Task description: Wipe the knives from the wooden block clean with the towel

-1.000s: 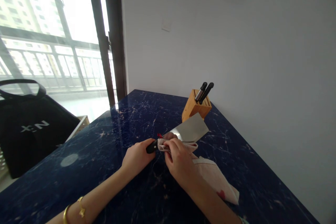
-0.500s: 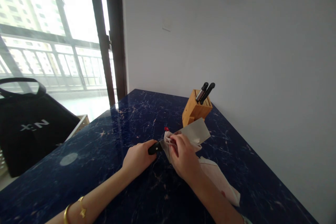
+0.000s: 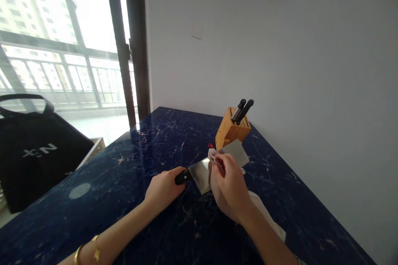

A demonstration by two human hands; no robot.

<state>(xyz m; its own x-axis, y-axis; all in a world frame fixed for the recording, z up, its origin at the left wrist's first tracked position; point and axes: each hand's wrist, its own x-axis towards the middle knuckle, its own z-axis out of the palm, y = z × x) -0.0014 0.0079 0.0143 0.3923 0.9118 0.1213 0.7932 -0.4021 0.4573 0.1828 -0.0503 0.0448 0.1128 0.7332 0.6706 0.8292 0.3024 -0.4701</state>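
The left hand (image 3: 163, 187) is wrapped around the black handle (image 3: 184, 177) of a cleaver (image 3: 199, 174), on the near side of the knife block. The right hand (image 3: 232, 184) pinches a pale cloth (image 3: 221, 198) between thumb and fingers, over the middle of the blade, nearer the knife block than the left hand is. Part of the cloth hangs toward the person, away from the block. The far end of the blade lies just in front of the knife block (image 3: 225, 130); whether they touch is unclear. Two black-handled knives (image 3: 245, 112) stand tilted in the block. Beneath is a dark blue desk (image 3: 168, 132), with a pale wall (image 3: 280, 49) behind the block. A black bag (image 3: 40, 153) is well to the block's left.
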